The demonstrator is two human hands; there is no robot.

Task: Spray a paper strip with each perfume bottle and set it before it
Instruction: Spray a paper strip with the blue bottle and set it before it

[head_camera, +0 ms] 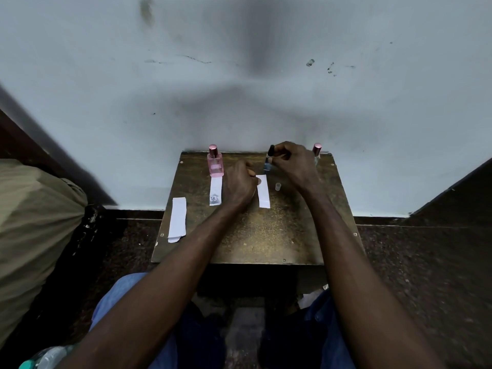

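Note:
A pink perfume bottle (215,163) with a rose cap stands at the back left of the small brown table (266,235), with a paper strip (215,191) lying in front of it. My right hand (292,163) is shut on a slim dark bottle (268,162) with a black top, held at the back middle. My left hand (239,185) pinches the far end of a second white strip (263,194) that lies below that bottle. A third bottle (317,149) with a rose cap shows behind my right hand, mostly hidden.
A small clear cap (278,186) stands on the table right of the middle strip. A stack of spare strips (177,220) lies at the table's left edge. The wall rises directly behind the bottles. A plastic bottle (45,358) lies at the lower left.

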